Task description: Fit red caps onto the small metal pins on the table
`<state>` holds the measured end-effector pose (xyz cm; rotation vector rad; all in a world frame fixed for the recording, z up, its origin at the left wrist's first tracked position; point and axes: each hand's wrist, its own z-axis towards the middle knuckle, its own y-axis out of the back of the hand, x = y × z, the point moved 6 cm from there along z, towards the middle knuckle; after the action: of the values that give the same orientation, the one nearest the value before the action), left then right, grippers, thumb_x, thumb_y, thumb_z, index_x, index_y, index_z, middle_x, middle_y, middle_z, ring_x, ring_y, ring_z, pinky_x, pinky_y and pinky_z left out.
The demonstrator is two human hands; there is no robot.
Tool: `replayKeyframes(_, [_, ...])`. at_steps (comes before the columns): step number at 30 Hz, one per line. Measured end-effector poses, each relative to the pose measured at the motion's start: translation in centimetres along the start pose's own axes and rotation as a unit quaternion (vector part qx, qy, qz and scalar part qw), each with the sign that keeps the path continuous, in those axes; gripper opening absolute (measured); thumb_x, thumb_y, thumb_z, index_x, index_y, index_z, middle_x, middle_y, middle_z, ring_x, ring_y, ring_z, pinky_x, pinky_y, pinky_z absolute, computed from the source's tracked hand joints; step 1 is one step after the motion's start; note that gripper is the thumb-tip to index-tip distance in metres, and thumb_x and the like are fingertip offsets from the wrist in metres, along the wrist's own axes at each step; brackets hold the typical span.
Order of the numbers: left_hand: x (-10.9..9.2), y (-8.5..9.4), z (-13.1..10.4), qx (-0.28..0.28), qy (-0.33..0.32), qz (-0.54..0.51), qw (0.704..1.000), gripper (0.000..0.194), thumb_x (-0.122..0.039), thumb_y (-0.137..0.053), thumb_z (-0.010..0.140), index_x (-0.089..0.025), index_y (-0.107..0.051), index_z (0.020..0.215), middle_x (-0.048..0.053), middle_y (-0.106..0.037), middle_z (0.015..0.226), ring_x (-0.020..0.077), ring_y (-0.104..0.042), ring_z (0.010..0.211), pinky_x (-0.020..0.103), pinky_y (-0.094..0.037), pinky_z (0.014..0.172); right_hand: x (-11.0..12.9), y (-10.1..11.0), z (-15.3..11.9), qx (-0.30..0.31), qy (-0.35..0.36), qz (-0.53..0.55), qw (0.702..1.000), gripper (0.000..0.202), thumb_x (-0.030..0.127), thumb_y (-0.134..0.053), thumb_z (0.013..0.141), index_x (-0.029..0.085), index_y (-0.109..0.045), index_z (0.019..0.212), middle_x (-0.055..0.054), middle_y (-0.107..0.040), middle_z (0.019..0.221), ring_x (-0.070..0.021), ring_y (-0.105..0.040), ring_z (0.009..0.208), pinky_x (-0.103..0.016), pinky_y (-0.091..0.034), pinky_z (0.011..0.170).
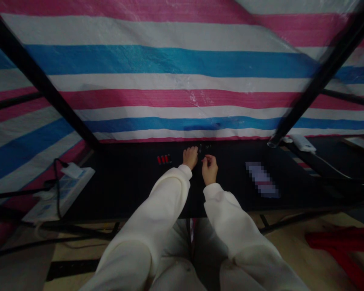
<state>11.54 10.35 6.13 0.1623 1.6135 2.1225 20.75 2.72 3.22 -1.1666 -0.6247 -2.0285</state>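
Note:
On the black table (124, 190), my left hand (190, 157) rests palm down with its fingers bent and close together; whatever lies under the fingertips is hidden. Close to its right, my right hand (210, 169) is curled, thumb and fingertips drawn together in a pinch. Anything between them is too small to name. Just beyond the hands lie several tiny dark and shiny pieces (200, 148), too dim to identify. Left of my left hand, a row of small red cylinders (162, 159) with dark ends lies side by side, a dark piece at its right end.
A phone-shaped, pixelated object (262, 180) lies to the right. A white power strip (75, 186) with plugs and cables sits at the left edge. Black frame poles (45, 81) slant up on both sides, before a striped plastic sheet (170, 60). A white device (303, 143) trails a cable.

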Motion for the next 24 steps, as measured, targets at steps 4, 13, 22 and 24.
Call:
replayKeyframes(4, [0.3, 0.4, 0.2, -0.004, 0.018, -0.006, 1.000, 0.022, -0.017, -0.040, 0.083, -0.017, -0.055, 0.099, 0.013, -0.058, 0.100, 0.0228, -0.052, 0.096, 0.037, -0.038, 0.081, -0.4, -0.1, 0.0, 0.005, 0.004, -0.003, 1.000, 0.022, 0.032, -0.041, 0.082, 0.017, -0.050, 0.095, -0.005, -0.060, 0.079, -0.0149, -0.057, 0.073, -0.030, -0.046, 0.070])
replayKeyframes(13, [1.8, 2.1, -2.6, -0.089, 0.059, -0.163, 0.981, 0.014, -0.023, -0.048, 0.080, -0.018, -0.058, 0.089, 0.006, -0.063, 0.089, 0.0159, -0.058, 0.082, 0.029, -0.044, 0.075, -0.5, -0.4, -0.1, 0.029, 0.018, -0.036, 0.999, 0.021, 0.028, -0.044, 0.079, 0.016, -0.051, 0.095, -0.008, -0.059, 0.087, -0.0160, -0.057, 0.080, -0.031, -0.045, 0.075])
replayKeyframes(22, [4.6, 2.7, -8.2, -0.155, 0.083, -0.300, 0.938, 0.016, -0.029, -0.052, 0.078, -0.018, -0.059, 0.087, 0.004, -0.064, 0.084, 0.0121, -0.059, 0.076, 0.026, -0.047, 0.072, -0.9, -1.0, -0.4, 0.039, 0.047, -0.070, 0.996, 0.021, 0.027, -0.043, 0.080, 0.016, -0.054, 0.094, -0.007, -0.059, 0.085, -0.0171, -0.055, 0.080, -0.033, -0.044, 0.076])
replayKeyframes(24, [5.4, 2.3, -9.0, -0.179, 0.097, -0.301, 0.932, 0.016, -0.029, -0.052, 0.078, -0.017, -0.059, 0.086, 0.004, -0.064, 0.084, 0.0120, -0.059, 0.075, 0.026, -0.047, 0.072, -0.7, -1.2, -0.4, 0.049, 0.063, -0.092, 0.993, 0.023, 0.027, -0.043, 0.080, 0.015, -0.054, 0.095, -0.008, -0.059, 0.087, -0.0180, -0.054, 0.082, -0.035, -0.043, 0.078])
